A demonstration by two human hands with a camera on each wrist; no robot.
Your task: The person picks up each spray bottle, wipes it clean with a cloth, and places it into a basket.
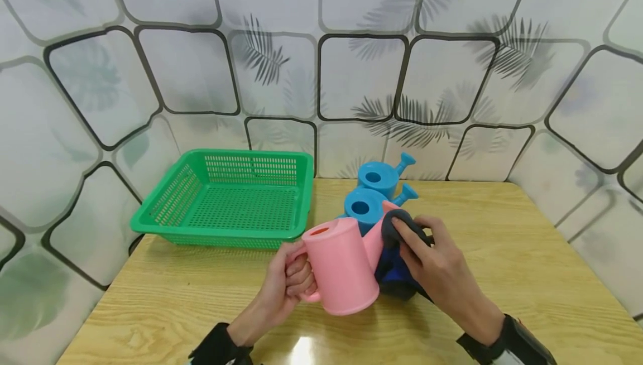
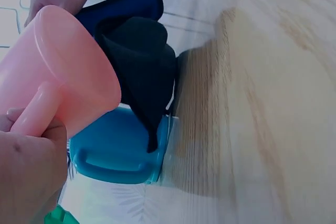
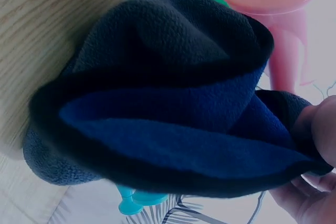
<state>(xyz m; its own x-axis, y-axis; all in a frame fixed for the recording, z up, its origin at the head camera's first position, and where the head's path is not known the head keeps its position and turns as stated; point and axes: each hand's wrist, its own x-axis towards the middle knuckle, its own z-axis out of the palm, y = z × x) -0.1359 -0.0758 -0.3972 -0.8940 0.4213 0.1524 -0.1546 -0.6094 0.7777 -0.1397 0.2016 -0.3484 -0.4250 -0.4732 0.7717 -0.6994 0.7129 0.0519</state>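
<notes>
A pink watering can point(image 1: 344, 267) is held tilted above the table, its spout pointing up and to the right. My left hand point(image 1: 291, 281) grips it by the handle, fingers curled round the loop. With my right hand point(image 1: 442, 264) I pinch a dark grey and blue cloth point(image 1: 394, 267) against the upper spout. The cloth's loose part hangs down below the spout; in the right wrist view its blue side point(image 3: 184, 140) faces the camera between dark edges. Part of the spout's end is hidden by cloth and fingers.
Two blue watering cans point(image 1: 364, 203) stand one behind the other just past the pink one, spouts to the right. A green plastic basket point(image 1: 241, 203) with perforated sides sits at the back left of the wooden table point(image 1: 527, 264). A patterned wall covering point(image 1: 361, 77) rises behind.
</notes>
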